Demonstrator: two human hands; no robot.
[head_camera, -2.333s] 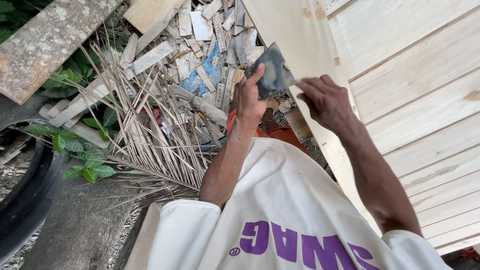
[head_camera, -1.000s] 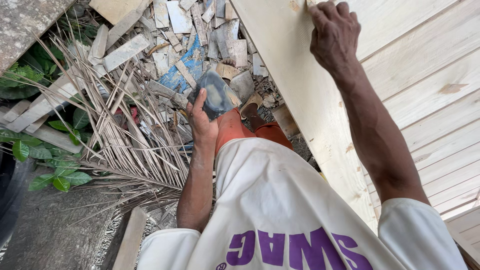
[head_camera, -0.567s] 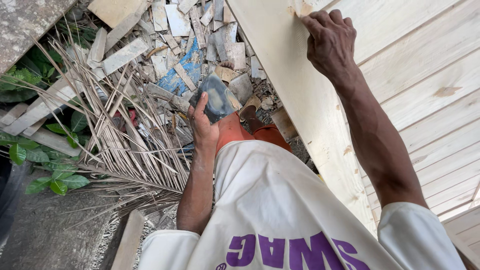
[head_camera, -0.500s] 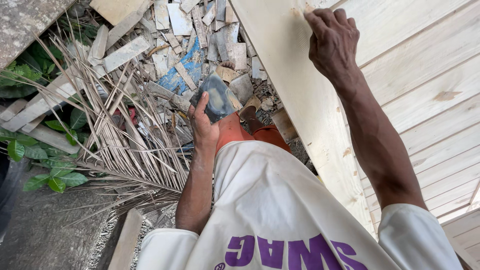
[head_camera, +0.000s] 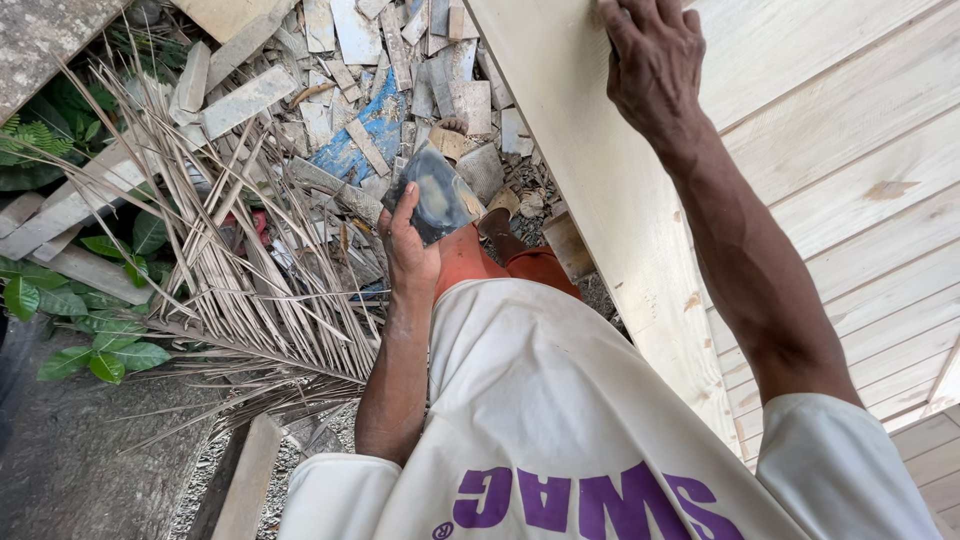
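In the head view, a dark, flat rectangular plate smeared with pale filler (head_camera: 436, 192) is held in the left hand (head_camera: 408, 252). The thumb is laid along its left edge and the fingers are hidden beneath it, so the plate is grasped from below and tilted up toward the far right. It is kept low, in front of the body and above an orange trouser leg (head_camera: 520, 266), well apart from the right hand.

The right hand (head_camera: 652, 62) is raised at the far top of the picture and pressed against the pale wooden board (head_camera: 600, 190), which runs diagonally from far to near. Its fingers are curled at the board's face; whether anything is pinched in them cannot be told, since the fingertips are cut off by the picture's edge. Small brownish patches are seen on the board's face. To the right of the board, a planked timber wall (head_camera: 860, 170) is seen.

To the left of the plate, dry palm fronds (head_camera: 250, 260) are spread over the ground, with scrap wood offcuts (head_camera: 380, 90) heaped farther off. Green leaves (head_camera: 90, 340) are seen at the left edge. A white shirt (head_camera: 560, 420) fills the near foreground.
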